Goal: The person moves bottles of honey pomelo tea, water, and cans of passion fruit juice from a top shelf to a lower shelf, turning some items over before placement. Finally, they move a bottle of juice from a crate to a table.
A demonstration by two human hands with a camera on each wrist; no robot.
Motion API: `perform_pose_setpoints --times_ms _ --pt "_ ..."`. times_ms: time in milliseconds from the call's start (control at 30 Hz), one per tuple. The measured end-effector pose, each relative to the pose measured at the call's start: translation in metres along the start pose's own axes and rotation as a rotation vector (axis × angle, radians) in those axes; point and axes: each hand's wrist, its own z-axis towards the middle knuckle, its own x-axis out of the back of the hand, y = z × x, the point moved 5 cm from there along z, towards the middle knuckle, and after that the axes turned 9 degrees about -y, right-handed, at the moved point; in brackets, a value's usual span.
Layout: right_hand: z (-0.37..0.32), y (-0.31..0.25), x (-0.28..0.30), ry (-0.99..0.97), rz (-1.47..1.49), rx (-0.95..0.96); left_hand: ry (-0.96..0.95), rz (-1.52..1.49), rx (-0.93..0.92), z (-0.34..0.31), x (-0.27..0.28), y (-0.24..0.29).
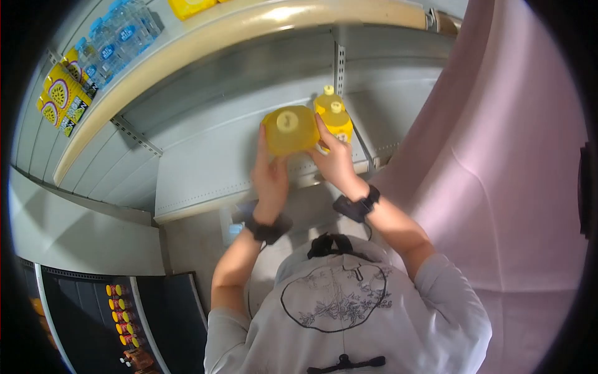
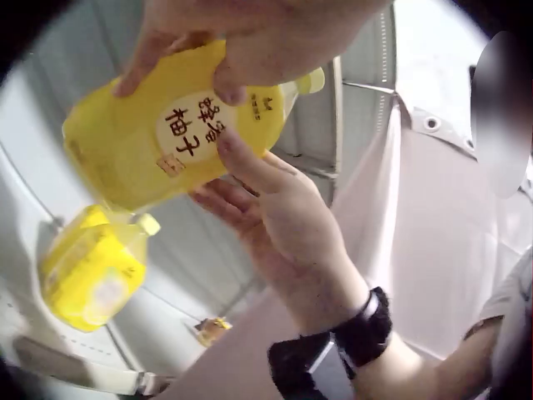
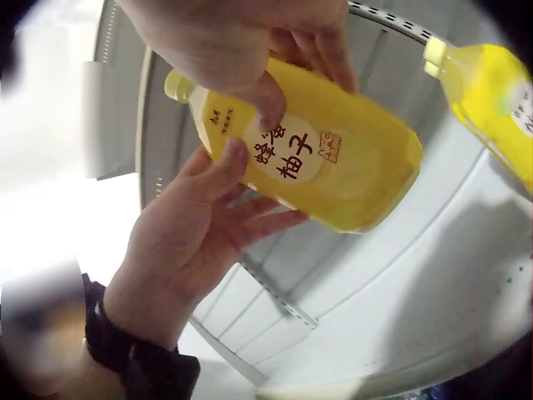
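Observation:
Both my hands hold a large yellow juice bottle [image 1: 302, 138] with a pale yellow cap, raised over the shelf board. Its front label [image 2: 187, 133] carries dark brown characters. My left hand [image 1: 271, 187] grips one side and my right hand [image 1: 338, 163] the other. In the right wrist view, both thumbs press on the label face while the fingers reach behind the bottle. Two similar yellow bottles [image 1: 336, 118] stand one behind the other on the shelf, just beyond my right hand.
A grey-white shelf board [image 1: 205, 168] lies under the held bottle. Above it runs an upper shelf edge [image 1: 187, 40] carrying water bottles [image 1: 118, 40] and yellow packs [image 1: 59, 93]. A pink curtain [image 1: 498, 187] hangs on the right. Small yellow-capped bottles [image 1: 121, 315] line a dark shelf at lower left.

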Motion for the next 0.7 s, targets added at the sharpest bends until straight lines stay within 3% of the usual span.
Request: perform_pose_setpoints --times_ms 167,300,500,700 --pt "-0.008 0.085 -0.049 -0.121 -0.01 -0.211 -0.148 -0.058 0.156 0.0 -0.03 -0.084" --pt "-0.003 0.109 -0.065 -0.253 -0.121 -0.293 -0.149 -0.016 0.267 0.0 -0.045 -0.122" --pt "0.009 0.141 -0.081 -0.245 -0.202 -0.212 -0.071 0.047 0.169 0.003 -0.059 -0.155" --pt "0.012 0.163 -0.097 -0.238 -0.226 -0.318 -0.121 0.029 0.21 0.012 -0.074 -0.199"
